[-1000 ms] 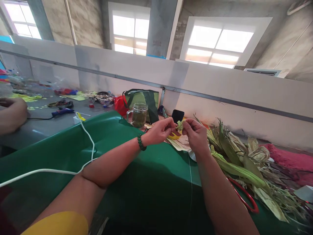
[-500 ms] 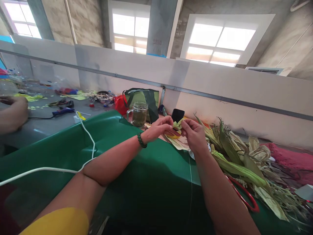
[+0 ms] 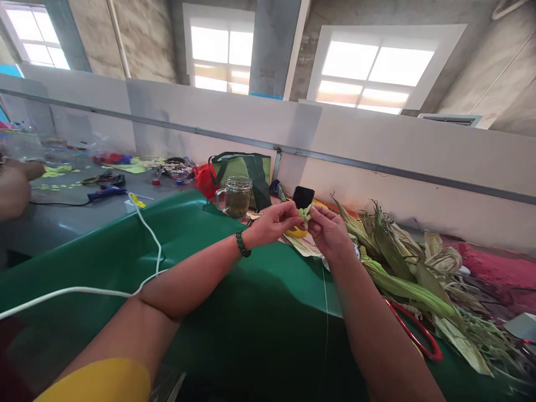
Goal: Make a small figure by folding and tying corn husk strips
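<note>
My left hand (image 3: 274,223) and my right hand (image 3: 329,231) meet above the green sheet (image 3: 176,240), both pinching a small folded piece of pale green corn husk (image 3: 304,214). Their fingers are closed round it. A thin clear thread (image 3: 325,312) hangs down from the hands along my right forearm. A green bead bracelet (image 3: 240,244) sits on my left wrist. Under the hands lie a yellow object (image 3: 297,232) and flat husk pieces (image 3: 305,245).
A heap of corn husks (image 3: 402,262) lies to the right, with red-handled scissors (image 3: 419,335) beside it. Behind the hands stand a glass mug (image 3: 235,196), a black phone (image 3: 303,197) and a green bag (image 3: 245,170). A white cable (image 3: 142,223) crosses the sheet. Another person's hand (image 3: 12,187) shows at far left.
My hands have kept working the husk piece, drifting slightly up and left. The other person's hand at the far left has pulled back toward the edge.
</note>
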`<act>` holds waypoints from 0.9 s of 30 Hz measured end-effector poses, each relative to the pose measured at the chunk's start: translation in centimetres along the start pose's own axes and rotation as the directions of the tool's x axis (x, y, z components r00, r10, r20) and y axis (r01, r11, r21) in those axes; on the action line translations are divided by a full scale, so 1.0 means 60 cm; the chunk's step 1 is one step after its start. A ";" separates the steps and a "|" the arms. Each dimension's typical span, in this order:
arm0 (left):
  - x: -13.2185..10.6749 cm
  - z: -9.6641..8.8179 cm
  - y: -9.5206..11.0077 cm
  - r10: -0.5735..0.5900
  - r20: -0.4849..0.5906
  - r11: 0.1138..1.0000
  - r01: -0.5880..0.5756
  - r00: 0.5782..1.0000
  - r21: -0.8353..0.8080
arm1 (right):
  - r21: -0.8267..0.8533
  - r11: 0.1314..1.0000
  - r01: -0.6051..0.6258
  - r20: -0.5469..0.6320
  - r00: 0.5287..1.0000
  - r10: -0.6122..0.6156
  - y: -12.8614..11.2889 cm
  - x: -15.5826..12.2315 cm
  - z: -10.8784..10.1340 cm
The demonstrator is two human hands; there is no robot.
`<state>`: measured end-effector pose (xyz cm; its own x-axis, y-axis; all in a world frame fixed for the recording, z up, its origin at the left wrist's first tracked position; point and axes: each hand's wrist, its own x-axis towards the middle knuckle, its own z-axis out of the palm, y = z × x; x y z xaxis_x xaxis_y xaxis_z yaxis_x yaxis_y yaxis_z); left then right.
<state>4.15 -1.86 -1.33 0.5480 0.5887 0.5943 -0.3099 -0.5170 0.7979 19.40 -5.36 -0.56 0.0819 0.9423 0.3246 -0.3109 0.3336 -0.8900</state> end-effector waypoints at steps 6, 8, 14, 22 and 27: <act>-0.003 0.003 0.008 -0.083 -0.092 0.994 0.075 0.992 -0.085 | -0.185 0.970 0.155 -0.007 0.987 -0.159 0.005 -0.005 0.006; -0.004 0.004 0.009 -0.146 -0.074 0.978 0.133 0.987 -0.162 | -0.275 0.937 0.215 -0.016 0.974 -0.228 0.005 -0.008 0.009; -0.001 -0.001 0.012 -0.179 -0.043 0.971 0.170 0.983 -0.168 | -0.393 0.865 0.312 -0.062 0.929 -0.364 0.003 -0.009 0.009; -0.003 -0.003 0.021 -0.203 0.031 0.968 0.205 0.979 -0.142 | -0.411 0.845 0.343 -0.103 0.903 -0.417 0.000 -0.009 0.003; 0.000 -0.003 0.017 -0.212 -0.058 0.960 0.197 0.976 -0.199 | -0.407 0.852 0.330 -0.095 0.912 -0.399 -0.001 -0.001 -0.002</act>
<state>3.71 -2.25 -0.50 0.5551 0.7199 0.4166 -0.3447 -0.2568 0.9029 19.49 -5.41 -0.58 0.2891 0.7289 0.6206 0.1478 0.6065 -0.7812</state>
